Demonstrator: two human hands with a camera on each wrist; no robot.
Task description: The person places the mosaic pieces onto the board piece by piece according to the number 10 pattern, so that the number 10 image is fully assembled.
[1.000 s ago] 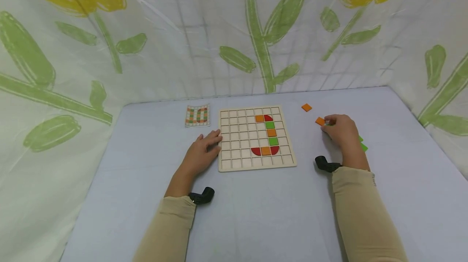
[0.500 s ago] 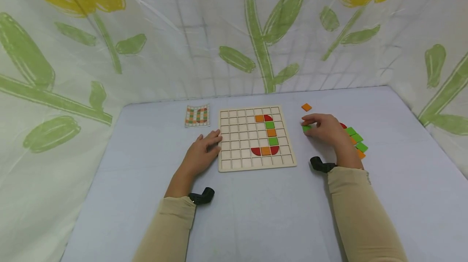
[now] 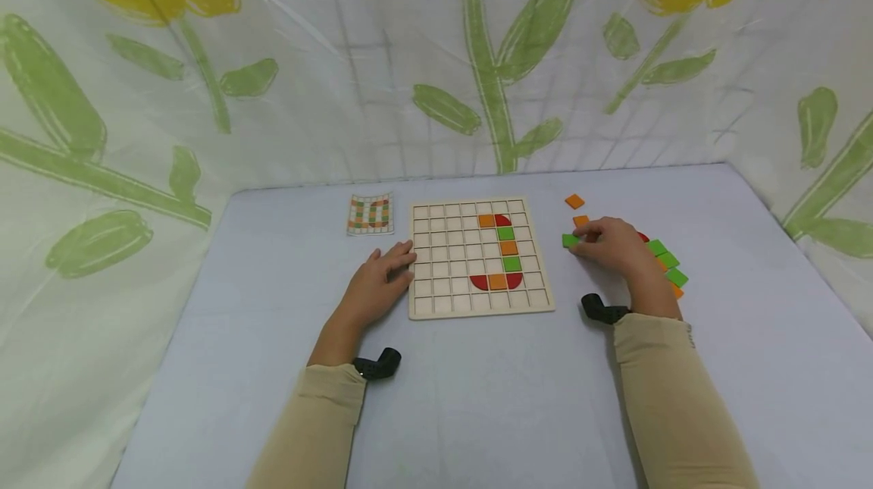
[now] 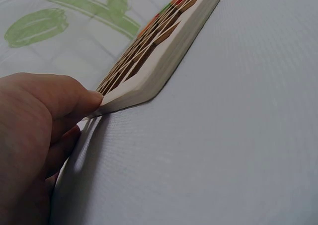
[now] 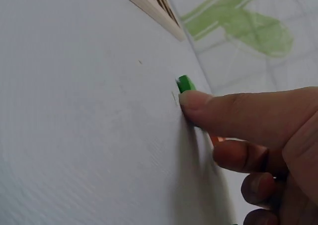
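Note:
My left hand [image 3: 377, 286] rests beside the wooden grid board [image 3: 450, 307], fingertips at its left edge. In the left wrist view, the thumb of the left hand [image 4: 30, 130] lies against the corner of the board [image 4: 134, 93]. Orange, green and red tiles form a J-like shape on the board's right half. To the right of the board, my right hand [image 3: 610, 248] pinches a green square tile [image 3: 569, 241] close over the table. The right wrist view shows the thumb on this green tile [image 5: 185, 83]. An orange tile [image 3: 580, 221] lies just behind the fingers.
A small pattern card [image 3: 370, 214] lies behind the board's left side. Another orange tile [image 3: 575, 202] sits farther back at the right. Several green, orange and red tiles [image 3: 667, 259] are heaped right of the right wrist. A flower-painted curtain [image 3: 307, 117] hangs behind the table.
My right hand has moved left from the tile pile with a green tile, uncovering more of the pile. The orange tile near it now lies farther left. The left hand stays put.

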